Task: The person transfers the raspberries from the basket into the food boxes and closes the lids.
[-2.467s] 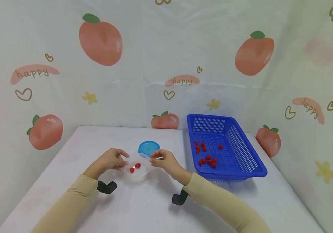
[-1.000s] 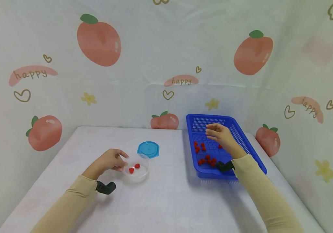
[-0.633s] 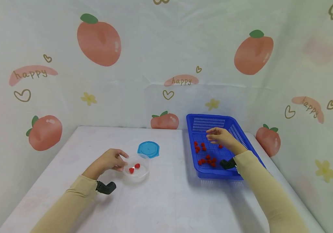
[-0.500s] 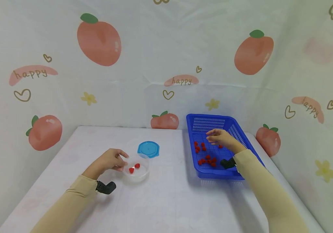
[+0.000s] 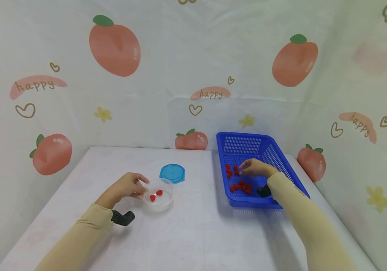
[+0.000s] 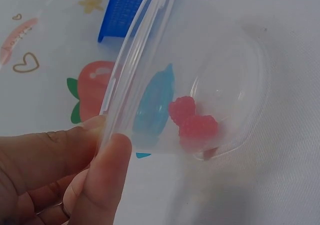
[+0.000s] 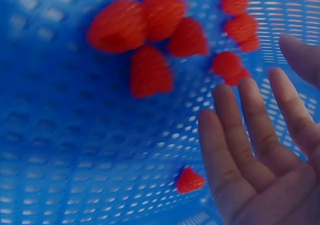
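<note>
Two raspberries (image 6: 198, 130) lie in a clear plastic tub (image 6: 220, 80). My left hand (image 5: 131, 186) pinches the tub's rim between thumb and fingers, as the left wrist view shows close up. Over at the right, my right hand (image 5: 255, 167) is inside the blue basket (image 5: 225, 203), just above its floor. Its fingers (image 7: 257, 127) are extended and hold nothing. Several raspberries (image 7: 117, 25) lie in the basket, in two loose groups; a single raspberry (image 7: 190, 180) sits apart, hidden by the hand in the head view.
A blue lid (image 5: 172, 173) lies flat on the white table (image 5: 193, 233) behind the tub. The basket's raised perforated walls stand at the right side of the table. A printed cloth (image 5: 166, 56) hangs behind and beside it.
My right hand has gone from the tub over to the basket and then sunk lower inside it, toward the raspberries. The left hand and tub have stayed in place.
</note>
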`<state>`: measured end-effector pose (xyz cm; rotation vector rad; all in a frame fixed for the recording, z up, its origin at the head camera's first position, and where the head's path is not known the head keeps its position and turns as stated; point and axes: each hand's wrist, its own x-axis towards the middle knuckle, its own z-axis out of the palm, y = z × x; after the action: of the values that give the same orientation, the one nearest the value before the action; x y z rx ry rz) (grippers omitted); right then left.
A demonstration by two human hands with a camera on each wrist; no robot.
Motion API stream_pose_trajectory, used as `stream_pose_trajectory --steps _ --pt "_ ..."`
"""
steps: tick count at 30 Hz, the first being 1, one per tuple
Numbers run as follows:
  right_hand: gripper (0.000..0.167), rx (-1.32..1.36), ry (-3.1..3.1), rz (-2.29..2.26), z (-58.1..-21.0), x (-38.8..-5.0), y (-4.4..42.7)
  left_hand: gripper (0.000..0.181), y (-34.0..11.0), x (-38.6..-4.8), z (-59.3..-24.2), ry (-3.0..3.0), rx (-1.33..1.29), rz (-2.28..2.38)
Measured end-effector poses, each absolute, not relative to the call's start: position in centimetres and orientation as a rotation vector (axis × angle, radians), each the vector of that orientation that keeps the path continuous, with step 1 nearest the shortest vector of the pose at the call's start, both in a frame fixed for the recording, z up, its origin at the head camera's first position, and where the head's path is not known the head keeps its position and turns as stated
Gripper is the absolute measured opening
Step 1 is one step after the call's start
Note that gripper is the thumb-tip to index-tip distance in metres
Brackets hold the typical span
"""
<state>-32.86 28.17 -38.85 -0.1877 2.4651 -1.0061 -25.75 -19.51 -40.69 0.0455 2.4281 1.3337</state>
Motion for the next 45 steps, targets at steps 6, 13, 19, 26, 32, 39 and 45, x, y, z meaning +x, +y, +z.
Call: stream_pose_trajectory --steps 6,13,19,26,32,39,45 --pt "0.029 -0.135 2.386 -0.901 -39.4 -32.8 28.1 0.038 -19.5 -25.7 -40.6 2.433 0.046 1.33" --pt "0.027 -0.073 2.35 -0.877 -39.4 -32.6 27.8 0.039 -19.5 -25.7 -40.6 2.426 0.046 1.338" --pt "0.022 -0.045 2.371 -0.813 -39.4 -32.2 27.3 0.039 -19.5 -25.6 -40.5 2.425 0.053 1.338" --pt "0.015 -0.011 2.427 -0.729 -39.5 -32.1 26.7 0.04 -19.5 -25.6 -40.5 2.43 0.048 1.327" --pt "0.014 -0.039 2.428 -0.734 -39.5 -32.2 26.8 0.04 -19.6 -25.6 -40.6 2.435 0.043 1.319" --pt "0.014 -0.075 2.403 -0.806 -39.4 -32.6 27.6 0.039 -19.5 -25.6 -40.5 2.423 0.045 1.336" --pt "0.02 -0.172 2.407 -0.954 -39.3 -33.0 28.2 0.038 -19.5 -25.6 -40.6 2.436 0.051 1.326"
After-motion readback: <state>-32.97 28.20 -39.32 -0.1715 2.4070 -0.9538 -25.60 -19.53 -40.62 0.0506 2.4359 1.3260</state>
